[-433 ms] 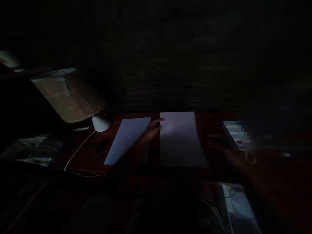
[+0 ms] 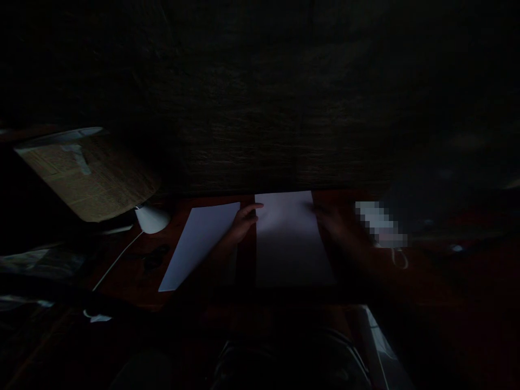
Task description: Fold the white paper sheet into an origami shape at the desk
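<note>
One white sheet (image 2: 288,249): plain, oblong, palest toward its far end, shading to dim grey nearer, on the reddish table (image 2: 179,208).
Left hand (image 2: 245,221): fingers over its left edge; cannot tell if pinching.
Right hand (image 2: 328,218): at its right edge, blurred; grip unclear.

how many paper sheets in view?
2 visible: left sheet, beside the left hand; right sheet, between that and the right hand. More may lie hidden beneath; too dark to tell.
</note>
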Action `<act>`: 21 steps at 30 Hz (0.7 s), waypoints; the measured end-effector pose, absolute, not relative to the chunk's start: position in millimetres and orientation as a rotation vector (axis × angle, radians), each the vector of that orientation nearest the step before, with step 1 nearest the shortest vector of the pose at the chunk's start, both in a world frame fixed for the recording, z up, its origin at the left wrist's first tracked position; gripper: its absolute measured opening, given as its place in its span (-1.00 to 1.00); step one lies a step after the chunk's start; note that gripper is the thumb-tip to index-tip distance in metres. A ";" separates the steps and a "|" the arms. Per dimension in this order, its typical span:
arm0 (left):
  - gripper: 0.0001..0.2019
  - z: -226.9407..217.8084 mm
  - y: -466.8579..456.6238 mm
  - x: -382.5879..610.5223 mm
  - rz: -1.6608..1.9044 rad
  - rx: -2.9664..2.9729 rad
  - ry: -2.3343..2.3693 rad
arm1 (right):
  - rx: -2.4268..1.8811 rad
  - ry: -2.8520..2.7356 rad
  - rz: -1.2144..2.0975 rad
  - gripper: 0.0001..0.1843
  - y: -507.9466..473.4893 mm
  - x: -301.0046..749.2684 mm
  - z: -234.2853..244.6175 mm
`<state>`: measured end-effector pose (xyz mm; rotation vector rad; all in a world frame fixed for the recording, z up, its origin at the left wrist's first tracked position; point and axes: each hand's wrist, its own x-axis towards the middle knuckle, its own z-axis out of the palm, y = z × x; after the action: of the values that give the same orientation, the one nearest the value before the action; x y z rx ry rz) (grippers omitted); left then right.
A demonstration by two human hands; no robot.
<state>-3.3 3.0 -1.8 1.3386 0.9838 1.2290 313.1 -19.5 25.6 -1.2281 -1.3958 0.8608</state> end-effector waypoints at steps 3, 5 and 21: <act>-0.52 1.4 1.8 -2.3 1.225 1.351 0.980 | -1.217 -1.361 0.929 -0.49 -14.5 308.6 19.7; -0.54 3.6 0.6 -1.8 1.218 1.343 0.970 | -1.195 -1.346 0.894 -0.49 -13.1 307.5 14.7; -0.58 10.4 1.7 -0.9 1.254 1.004 0.994 | -1.061 -1.689 0.534 -0.63 -36.0 294.8 16.3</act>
<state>-0.9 1.7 10.4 1.0036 0.9942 1.2545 294.8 -36.0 16.3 -1.0614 -1.6893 0.5344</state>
